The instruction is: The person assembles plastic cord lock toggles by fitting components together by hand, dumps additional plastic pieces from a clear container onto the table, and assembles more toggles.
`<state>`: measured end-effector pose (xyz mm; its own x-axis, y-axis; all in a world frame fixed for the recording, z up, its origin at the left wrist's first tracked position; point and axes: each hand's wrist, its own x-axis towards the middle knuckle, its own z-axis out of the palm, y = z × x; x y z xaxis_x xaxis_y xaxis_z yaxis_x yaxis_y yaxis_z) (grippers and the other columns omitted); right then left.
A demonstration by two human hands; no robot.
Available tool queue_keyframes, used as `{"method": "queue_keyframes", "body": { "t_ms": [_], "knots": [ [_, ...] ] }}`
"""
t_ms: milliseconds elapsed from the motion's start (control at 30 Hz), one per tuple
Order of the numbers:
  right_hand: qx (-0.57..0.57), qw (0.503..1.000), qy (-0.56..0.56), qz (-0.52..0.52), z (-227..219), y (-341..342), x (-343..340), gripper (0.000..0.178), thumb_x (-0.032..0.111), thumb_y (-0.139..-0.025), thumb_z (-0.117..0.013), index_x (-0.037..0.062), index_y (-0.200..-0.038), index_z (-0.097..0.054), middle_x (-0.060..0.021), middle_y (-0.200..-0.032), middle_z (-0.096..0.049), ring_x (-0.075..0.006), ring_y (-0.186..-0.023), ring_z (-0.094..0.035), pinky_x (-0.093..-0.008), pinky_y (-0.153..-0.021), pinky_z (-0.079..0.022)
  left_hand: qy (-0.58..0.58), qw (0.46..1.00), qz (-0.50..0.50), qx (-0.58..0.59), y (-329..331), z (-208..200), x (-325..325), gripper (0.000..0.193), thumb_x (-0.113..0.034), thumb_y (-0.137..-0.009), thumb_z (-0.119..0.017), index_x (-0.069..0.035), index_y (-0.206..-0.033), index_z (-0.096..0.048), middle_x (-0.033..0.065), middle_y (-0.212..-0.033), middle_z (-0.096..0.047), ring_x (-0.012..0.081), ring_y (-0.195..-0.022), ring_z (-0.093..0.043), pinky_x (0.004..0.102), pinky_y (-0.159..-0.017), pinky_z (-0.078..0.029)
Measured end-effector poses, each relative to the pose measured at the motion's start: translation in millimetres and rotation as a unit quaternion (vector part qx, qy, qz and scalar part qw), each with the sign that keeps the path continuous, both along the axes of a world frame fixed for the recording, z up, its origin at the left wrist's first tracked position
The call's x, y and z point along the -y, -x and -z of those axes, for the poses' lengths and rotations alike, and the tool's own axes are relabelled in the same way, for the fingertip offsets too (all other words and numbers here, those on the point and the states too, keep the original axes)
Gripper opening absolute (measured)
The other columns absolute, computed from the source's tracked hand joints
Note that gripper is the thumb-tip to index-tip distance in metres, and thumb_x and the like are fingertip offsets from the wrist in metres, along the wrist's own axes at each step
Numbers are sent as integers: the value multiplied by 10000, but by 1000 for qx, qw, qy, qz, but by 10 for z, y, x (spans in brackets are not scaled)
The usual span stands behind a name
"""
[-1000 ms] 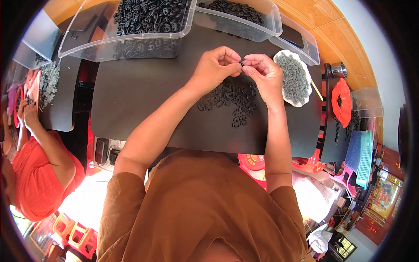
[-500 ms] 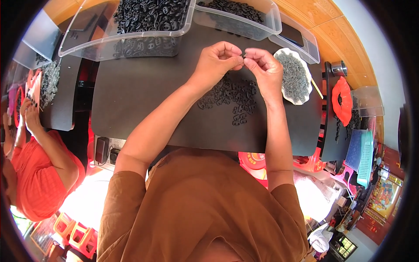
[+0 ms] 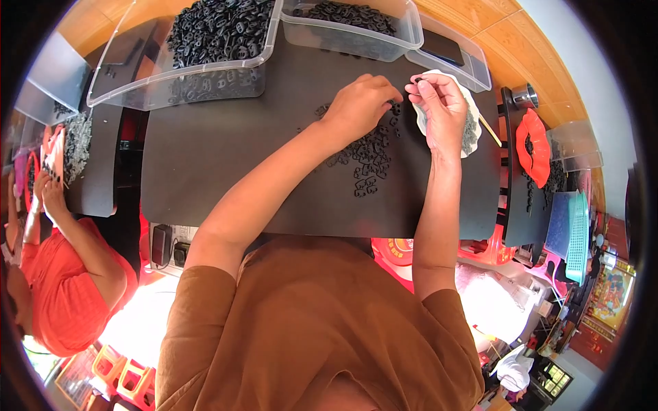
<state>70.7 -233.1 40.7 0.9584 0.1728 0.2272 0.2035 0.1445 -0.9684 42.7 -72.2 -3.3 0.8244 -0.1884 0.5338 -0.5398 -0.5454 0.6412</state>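
Head view: at far left, a co-worker in a red top (image 3: 79,294) is sitting beside a side table, both hands (image 3: 51,193) staying close together near a heap of pale translucent pieces (image 3: 77,144). Orange stools (image 3: 123,375) are standing on the floor below.

Large clear bin (image 3: 179,77) is sitting at the back of the dark table (image 3: 199,157), holding a mound of black plastic parts (image 3: 223,31).

Left hand (image 3: 356,108) is hovering palm-down over the far side of a loose scatter of black parts (image 3: 370,161); its fingers are bunching narrowly, and whether they are gripping anything, cannot tell. Behind it, a smaller clear bin (image 3: 329,41) is holding more of the same.

Right hand (image 3: 447,109) is pinching a small black part (image 3: 418,80) between thumb and forefinger, above the table, well right of the scatter. Beneath it, a white scalloped dish (image 3: 469,152) of grey pieces is lying partly covered. Just right, a yellow stick (image 3: 489,129) is lying aslant. Farther right, a red wavy-rimmed bowl (image 3: 534,161) is resting on another dark surface.
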Motion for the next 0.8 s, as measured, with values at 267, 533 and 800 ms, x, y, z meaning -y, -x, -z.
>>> {"method": "queue_keyframes", "body": {
  "t_ms": [267,533,800],
  "knots": [
    [25,999,2,36,65,-26,43,86,58,-885,-623,0,-947,-615,-88,-902,-650,-146,-754,-650,-240,-666,-518,-139,987,78,5,-104,85,19,167,-40,-767,-642,-78,-924,-685,72,-948,-626,272,-954,-565,383,-808,-489],
    [-7,998,52,-21,32,133,-186,89,67,-895,-608,6,-959,-613,-62,-866,-638,-144,-739,-651,-235,-655,-513,-19,997,54,-56,91,-59,-568,156,-70,-788,-664,-65,-942,-690,68,-922,-661,238,-803,-611,342,-761,-490],
    [-25,992,83,-92,115,234,-363,92,80,-903,-599,10,-964,-605,-44,-857,-626,-129,-721,-646,-229,-651,-514,533,770,136,-323,185,-23,-637,267,-82,-910,-605,-22,-1170,-591,75,-1044,-647,119,-925,-630,243,-798,-517]
  ]
}}
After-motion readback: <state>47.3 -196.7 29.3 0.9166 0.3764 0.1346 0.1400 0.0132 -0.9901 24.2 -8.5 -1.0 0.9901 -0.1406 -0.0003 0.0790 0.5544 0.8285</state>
